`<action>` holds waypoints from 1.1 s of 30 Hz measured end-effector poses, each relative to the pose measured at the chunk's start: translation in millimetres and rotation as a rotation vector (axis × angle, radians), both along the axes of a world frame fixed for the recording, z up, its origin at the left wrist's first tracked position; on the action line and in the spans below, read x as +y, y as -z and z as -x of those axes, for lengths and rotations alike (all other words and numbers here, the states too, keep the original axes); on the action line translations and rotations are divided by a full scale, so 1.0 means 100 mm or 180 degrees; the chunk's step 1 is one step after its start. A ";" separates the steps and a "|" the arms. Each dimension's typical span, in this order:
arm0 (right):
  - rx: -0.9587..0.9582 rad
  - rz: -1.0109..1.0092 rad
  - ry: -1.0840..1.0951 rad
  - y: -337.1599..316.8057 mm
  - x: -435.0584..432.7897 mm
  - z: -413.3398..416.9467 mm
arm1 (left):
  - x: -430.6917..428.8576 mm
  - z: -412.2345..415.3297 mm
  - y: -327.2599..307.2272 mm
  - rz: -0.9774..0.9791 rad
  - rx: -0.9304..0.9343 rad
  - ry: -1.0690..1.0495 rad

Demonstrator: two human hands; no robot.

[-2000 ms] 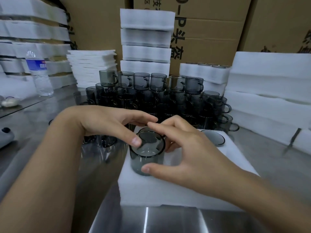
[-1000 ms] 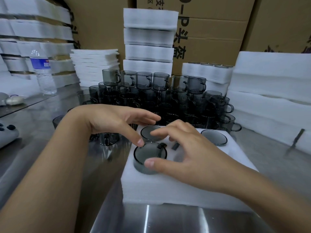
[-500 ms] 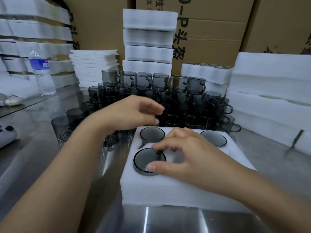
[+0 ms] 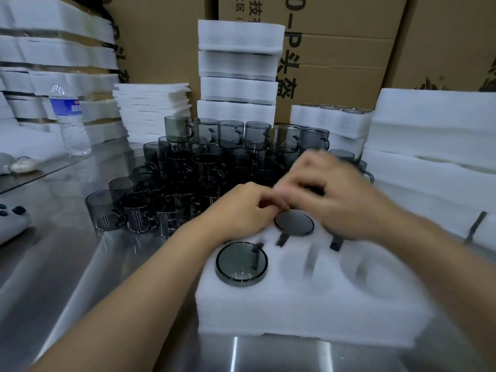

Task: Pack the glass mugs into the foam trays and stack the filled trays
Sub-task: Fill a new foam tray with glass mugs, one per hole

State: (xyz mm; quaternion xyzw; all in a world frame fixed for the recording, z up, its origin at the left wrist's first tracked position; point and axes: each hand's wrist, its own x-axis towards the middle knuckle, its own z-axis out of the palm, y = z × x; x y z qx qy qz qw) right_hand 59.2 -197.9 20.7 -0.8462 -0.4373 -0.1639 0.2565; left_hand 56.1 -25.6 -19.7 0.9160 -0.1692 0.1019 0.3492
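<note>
- Hovering at the tray's (image 4: pixel 295 318) far edge, your left hand (image 4: pixel 241 210) and right hand (image 4: pixel 338 194) nearly touch; blur hides any grip.
- Loose mugs (image 4: pixel 185 167) stand upright just beyond, right hand nearer.

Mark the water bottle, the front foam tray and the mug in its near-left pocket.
water bottle (image 4: pixel 66 107), head view, on its blue label.
foam tray (image 4: pixel 295 315), head view, bare front wall.
mug (image 4: pixel 240 264), head view, middle of its round top.

We see the left hand (image 4: pixel 241 208) and the right hand (image 4: pixel 346 202) bare, and both forearms (image 4: pixel 150 285) uncovered right down to the lower edge. The right hand is smeared by blur, so we cannot make out finer detail.
</note>
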 end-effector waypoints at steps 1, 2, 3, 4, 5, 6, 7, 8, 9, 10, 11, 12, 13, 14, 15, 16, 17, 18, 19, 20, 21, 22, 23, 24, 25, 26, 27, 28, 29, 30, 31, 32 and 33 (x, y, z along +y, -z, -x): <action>-0.0110 -0.0307 0.0239 -0.06 -0.05 -0.18 | 0.00 -0.01 0.01 -0.0024 0.0006 -0.0058; -0.0188 -0.0515 0.0492 -0.11 -0.09 -0.38 | -0.01 -0.01 0.02 -0.0041 0.0025 -0.0110; -0.0226 -0.0618 0.0774 -0.15 -0.14 -0.59 | -0.02 -0.02 0.03 -0.0054 0.0053 -0.0138; -0.0215 -0.0653 0.1056 -0.18 -0.19 -0.79 | -0.03 -0.02 0.03 -0.0067 0.0080 -0.0149; -0.0152 -0.0664 0.1303 -0.19 -0.24 -0.97 | -0.03 -0.02 0.03 -0.0072 0.0101 -0.0146; -0.0075 -0.0648 0.1504 -0.19 -0.28 -1.13 | -0.03 -0.02 0.04 -0.0074 0.0109 -0.0140; -0.0004 -0.0617 0.1661 -0.19 -0.31 -1.26 | -0.02 -0.03 0.04 -0.0082 0.0109 -0.0142; 0.0053 -0.0573 0.1782 -0.18 -0.33 -1.37 | -0.02 -0.03 0.04 -0.0092 0.0112 -0.0151; 0.0098 -0.0518 0.1873 -0.17 -0.34 -1.45 | -0.01 -0.04 0.04 -0.0106 0.0119 -0.0161; 0.0121 -0.0451 0.1935 -0.15 -0.33 -1.51 | -0.01 -0.04 0.04 -0.0121 0.0122 -0.0168; 0.0143 -0.0382 0.1958 -0.14 -0.32 -1.55 | -0.01 -0.05 0.05 -0.0130 0.0126 -0.0171; 0.0180 -0.0323 0.1948 -0.14 -0.30 -1.56 | -0.01 -0.04 0.05 -0.0136 0.0132 -0.0167; 0.0220 -0.0278 0.1917 -0.13 -0.27 -1.56 | -0.01 -0.04 0.05 -0.0147 0.0131 -0.0157; 0.0242 -0.0247 0.1875 -0.13 -0.25 -1.55 | -0.01 -0.04 0.06 -0.0159 0.0124 -0.0145; 0.0234 -0.0233 0.1833 -0.13 -0.23 -1.54 | -0.01 -0.05 0.06 -0.0169 0.0115 -0.0133; 0.0206 -0.0222 0.1793 -0.13 -0.21 -1.52 | 0.00 -0.05 0.06 -0.0179 0.0111 -0.0128; 0.0175 -0.0193 0.1762 -0.13 -0.19 -1.51 | 0.00 -0.05 0.06 -0.0188 0.0111 -0.0127; 0.0154 -0.0134 0.1748 -0.13 -0.18 -1.50 | 0.00 -0.05 0.06 -0.0197 0.0112 -0.0133; 0.0138 -0.0049 0.1752 -0.12 -0.17 -1.49 | 0.00 -0.06 0.05 -0.0210 0.0117 -0.0141; 0.0112 0.0029 0.1771 -0.11 -0.17 -1.49 | 0.00 -0.06 0.05 -0.0221 0.0125 -0.0147; 0.0078 0.0075 0.1795 -0.10 -0.17 -1.49 | -0.01 -0.06 0.05 -0.0225 0.0131 -0.0149; 0.0039 0.0075 0.1805 -0.09 -0.18 -1.49 | -0.01 -0.06 0.05 -0.0220 0.0132 -0.0145; 0.0005 0.0045 0.1799 -0.09 -0.18 -1.49 | -0.01 -0.06 0.06 -0.0210 0.0131 -0.0138; -0.0030 0.0005 0.1787 -0.09 -0.18 -1.50 | -0.01 -0.06 0.05 -0.0201 0.0132 -0.0136; -0.0066 -0.0034 0.1784 -0.09 -0.18 -1.50 | -0.01 -0.05 0.05 -0.0202 0.0128 -0.0137; -0.0113 -0.0073 0.1783 -0.09 -0.19 -1.50 | -0.01 -0.05 0.05 -0.0211 0.0119 -0.0144; -0.0163 -0.0113 0.1773 -0.09 -0.19 -1.50 | -0.01 -0.05 0.05 -0.0219 0.0109 -0.0151; -0.0204 -0.0177 0.1752 -0.08 -0.20 -1.50 | 0.00 -0.05 0.05 -0.0224 0.0102 -0.0153; -0.0224 -0.0295 0.1737 -0.08 -0.21 -1.48 | 0.00 -0.04 0.05 -0.0231 0.0091 -0.0147; -0.0231 -0.0480 0.1731 -0.08 -0.22 -1.45 | 0.00 -0.04 0.05 -0.0248 0.0069 -0.0137; -0.0229 -0.0718 0.1722 -0.09 -0.23 -1.41 | 0.00 -0.04 0.04 -0.0284 0.0035 -0.0127; -0.0229 -0.0961 0.1697 -0.09 -0.24 -1.36 | 0.00 -0.03 0.04 -0.0335 -0.0005 -0.0123; -0.0225 -0.1156 0.1661 -0.10 -0.25 -1.30 | 0.00 -0.03 0.04 -0.0393 -0.0048 -0.0128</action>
